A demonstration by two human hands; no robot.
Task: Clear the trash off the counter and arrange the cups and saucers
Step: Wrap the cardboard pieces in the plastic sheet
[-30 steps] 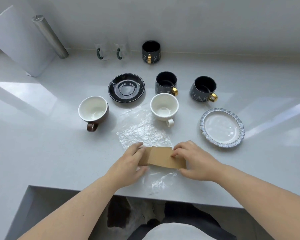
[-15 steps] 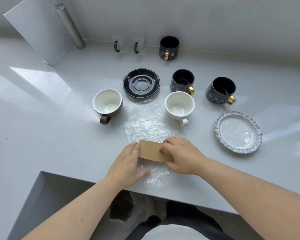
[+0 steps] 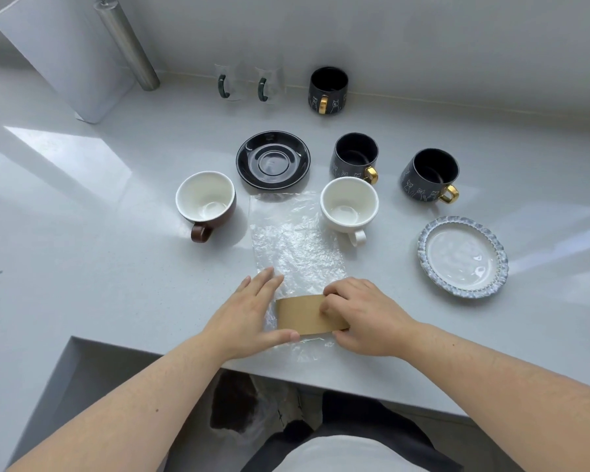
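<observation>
Both hands work a brown cardboard strip near the front edge of the counter. Left hand: flat, fingers extended and together, palm down, thumb tip against the strip's near left corner; it grips nothing. Right hand: fingers curled over the strip's right end, thumb under its near edge, pinching it.

Strip lies on a crinkled sheet of clear plastic wrap, which runs from the counter's front edge back to the black saucer.

Landmark: white cup, touching the wrap's right edge.
- Left of it, across the wrap: brown cup with white inside, handle toward the viewer.
- Behind left: black saucer.
- Just behind: dark mug with gold handle.
- Behind right: second dark mug, white cat-like drawings on its side.
- Right and nearer: white saucer with blue frilled rim.
- Far behind, at the wall: third dark mug, two clear glass cups with green handles.
- Far left rear: metal rod.

No readable writing.
</observation>
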